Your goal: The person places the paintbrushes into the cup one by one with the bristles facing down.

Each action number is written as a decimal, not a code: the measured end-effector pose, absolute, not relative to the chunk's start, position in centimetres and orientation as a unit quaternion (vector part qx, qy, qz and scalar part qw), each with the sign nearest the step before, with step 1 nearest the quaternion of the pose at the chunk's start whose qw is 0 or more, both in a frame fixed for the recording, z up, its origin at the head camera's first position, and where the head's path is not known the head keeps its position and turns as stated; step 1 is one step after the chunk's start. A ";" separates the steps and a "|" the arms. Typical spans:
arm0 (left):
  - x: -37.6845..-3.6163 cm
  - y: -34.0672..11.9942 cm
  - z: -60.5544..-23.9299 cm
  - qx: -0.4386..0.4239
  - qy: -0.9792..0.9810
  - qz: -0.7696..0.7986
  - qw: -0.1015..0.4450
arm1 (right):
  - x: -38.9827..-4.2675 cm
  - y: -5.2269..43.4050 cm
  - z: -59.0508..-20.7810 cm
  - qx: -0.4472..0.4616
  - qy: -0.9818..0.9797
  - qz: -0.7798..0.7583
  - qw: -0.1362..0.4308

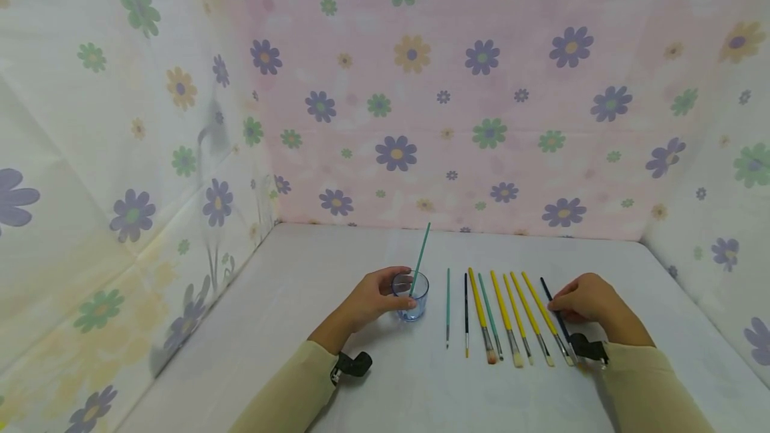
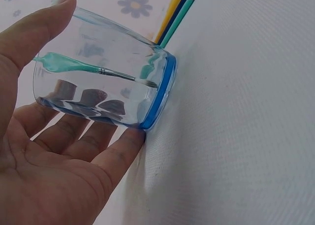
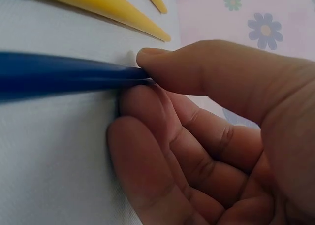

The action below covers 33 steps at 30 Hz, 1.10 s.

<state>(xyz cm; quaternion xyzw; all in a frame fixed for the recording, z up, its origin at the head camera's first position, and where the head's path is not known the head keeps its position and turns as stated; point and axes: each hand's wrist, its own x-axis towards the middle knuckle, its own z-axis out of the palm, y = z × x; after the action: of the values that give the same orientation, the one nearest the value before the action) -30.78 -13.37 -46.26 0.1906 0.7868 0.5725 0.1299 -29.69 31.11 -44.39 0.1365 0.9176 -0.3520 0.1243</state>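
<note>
My left hand [image 1: 367, 299] holds a clear drinking glass [image 1: 412, 315] that stands on the table, fingers round its far side and thumb at the near side. In the left wrist view the glass has a blue base [image 2: 161, 94]. Inside it a teal paintbrush [image 1: 424, 246] leans with its bristles down at the bottom. At the right end of a row of brushes, my right hand [image 1: 592, 303] pinches a dark blue paintbrush [image 1: 545, 287] between thumb and fingers. That brush's handle [image 3: 64, 77] lies low along the white surface in the right wrist view.
Between the hands, several paintbrushes lie side by side, bristles towards me: a thin teal brush [image 1: 448, 306], a dark brush [image 1: 466, 306], another teal brush [image 1: 488, 313] and several yellow ones [image 1: 500, 299]. Flower-patterned cloth [image 1: 361, 172] encloses the white table [image 1: 301, 266] at the back and sides.
</note>
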 end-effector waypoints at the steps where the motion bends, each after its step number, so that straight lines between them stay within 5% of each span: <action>1: -30.7 -13.4 -46.2 0.189 0.788 0.572 0.130 | -29.7 31.2 -44.5 0.133 0.917 -0.354 0.123; 33: -30.7 -13.3 -46.2 0.189 0.787 0.573 0.129 | -29.8 30.9 -43.3 0.132 0.880 -0.448 0.085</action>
<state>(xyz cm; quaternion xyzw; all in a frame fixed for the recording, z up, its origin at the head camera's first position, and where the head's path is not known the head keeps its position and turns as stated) -30.67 -13.33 -46.24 0.1890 0.7868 0.5731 0.1293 -29.80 30.90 -43.30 0.1316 0.8803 -0.4479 0.0845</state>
